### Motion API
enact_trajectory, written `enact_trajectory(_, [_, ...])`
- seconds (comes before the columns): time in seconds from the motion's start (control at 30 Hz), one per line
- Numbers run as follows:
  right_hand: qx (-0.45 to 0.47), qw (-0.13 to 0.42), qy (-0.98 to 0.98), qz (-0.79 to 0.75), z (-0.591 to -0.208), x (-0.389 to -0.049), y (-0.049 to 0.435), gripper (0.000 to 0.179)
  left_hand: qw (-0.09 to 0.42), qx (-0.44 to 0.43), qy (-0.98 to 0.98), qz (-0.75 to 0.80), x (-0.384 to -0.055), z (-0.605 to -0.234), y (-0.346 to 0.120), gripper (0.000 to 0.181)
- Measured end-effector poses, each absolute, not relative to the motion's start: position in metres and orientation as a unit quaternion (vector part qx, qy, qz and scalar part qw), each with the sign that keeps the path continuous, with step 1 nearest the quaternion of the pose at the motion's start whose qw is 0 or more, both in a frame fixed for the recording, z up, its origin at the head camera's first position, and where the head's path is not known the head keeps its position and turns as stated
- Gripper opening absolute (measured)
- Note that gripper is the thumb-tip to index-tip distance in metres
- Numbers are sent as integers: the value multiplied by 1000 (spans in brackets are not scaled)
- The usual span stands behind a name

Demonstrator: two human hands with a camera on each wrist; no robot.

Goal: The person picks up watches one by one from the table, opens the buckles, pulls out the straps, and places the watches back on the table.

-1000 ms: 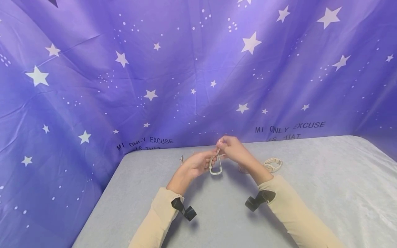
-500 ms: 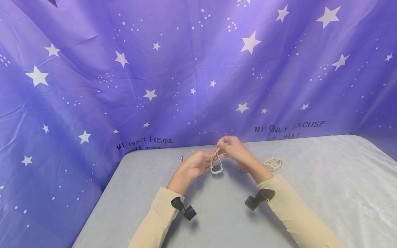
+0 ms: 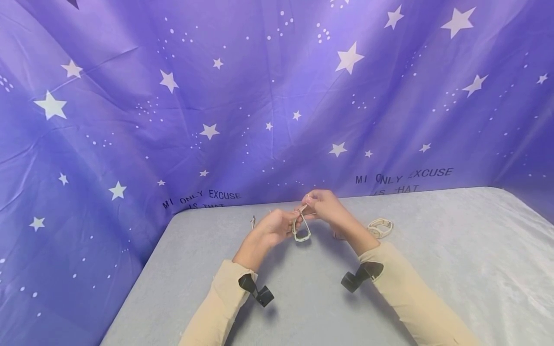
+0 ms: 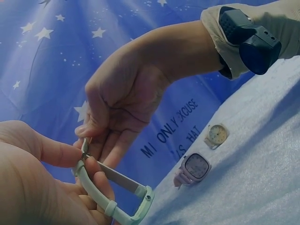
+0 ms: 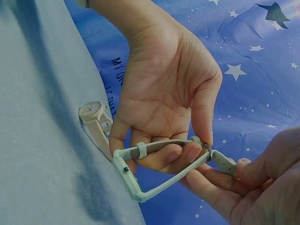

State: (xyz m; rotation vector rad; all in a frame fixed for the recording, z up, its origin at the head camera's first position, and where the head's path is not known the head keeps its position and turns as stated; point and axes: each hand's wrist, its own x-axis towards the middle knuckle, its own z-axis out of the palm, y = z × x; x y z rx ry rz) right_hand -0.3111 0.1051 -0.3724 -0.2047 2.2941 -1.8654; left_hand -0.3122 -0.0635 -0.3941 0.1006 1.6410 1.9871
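A pale green wristwatch [image 3: 302,237] hangs in a loop between my two hands, above the table. My left hand [image 3: 274,227] pinches its strap at the metal buckle [image 5: 206,151], thumb on one side and curled fingers inside the loop. With thumb and fingertips, my right hand [image 3: 327,209] pinches the strap's free end [image 5: 224,164], which passes out through the buckle and shows small holes. The rectangular watch case [image 5: 127,180] is at the bottom of the loop, its crown visible and its dial turned away. In the left wrist view, fingers partly cover the buckle.
On the grey cloth-covered table [image 3: 303,298] lie a pink square watch [image 4: 194,168] and a cream round watch [image 4: 216,135], right of my hands. Another round watch [image 5: 91,110] stands beyond my left hand. A purple starry curtain [image 3: 259,96] hangs behind the table.
The strap's free end has tilted from nearly upright to slanting toward my right hand, and the watch case has swung very slightly right. Both hands keep their hold in nearly the same place.
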Motion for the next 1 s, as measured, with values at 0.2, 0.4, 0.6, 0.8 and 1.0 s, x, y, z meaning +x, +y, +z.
enact_trajectory(0.2, [-69,81,768,-631,-373,-310,106,25,290,44,611,735,-313,-396,-64,25])
enact_trajectory(0.4, [-74,64,783,-614,-374,-308,105,24,285,28,610,739,-313,-399,-63,23])
enact_trajectory(0.6, [-67,51,798,-597,-376,-309,103,23,277,6,608,744,-312,-400,-59,24])
enact_trajectory(0.8, [-66,53,795,-601,-376,-310,103,23,268,2,605,750,-311,-399,-58,24])
enact_trajectory(1.0, [-59,62,780,-620,-376,-311,103,25,264,-7,598,757,-311,-397,-58,29])
